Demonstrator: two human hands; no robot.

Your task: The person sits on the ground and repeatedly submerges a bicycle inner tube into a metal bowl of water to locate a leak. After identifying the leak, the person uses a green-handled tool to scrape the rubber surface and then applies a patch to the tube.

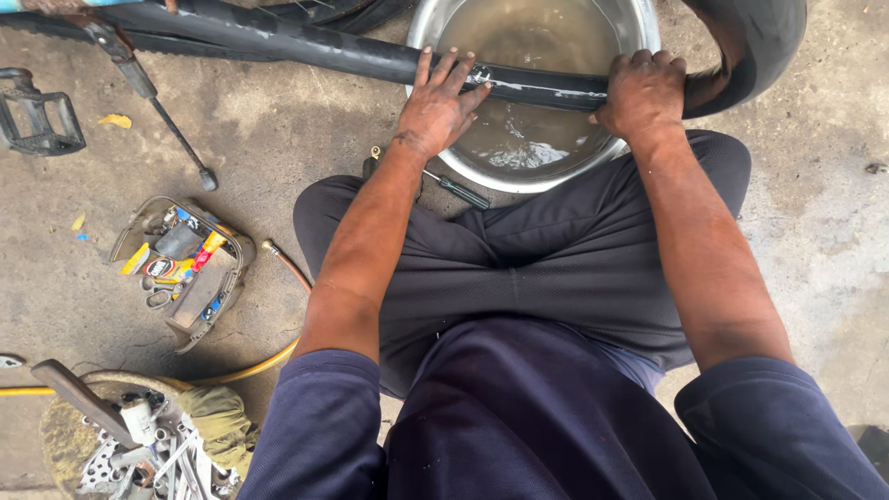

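Observation:
A black rubber inner tube lies across a steel basin filled with murky water. My left hand presses on the tube above the basin's left side, fingers spread flat. Farther right, my right hand is curled around the same tube near the basin's right rim. The tube runs on left over the concrete and loops round at the top right. I sit with my knees bent just below the basin.
A screwdriver lies by the basin under my left forearm. A small open tray of patches and tubes sits on the left. A bicycle pedal, a yellow hose and a pile of tools are also on the concrete.

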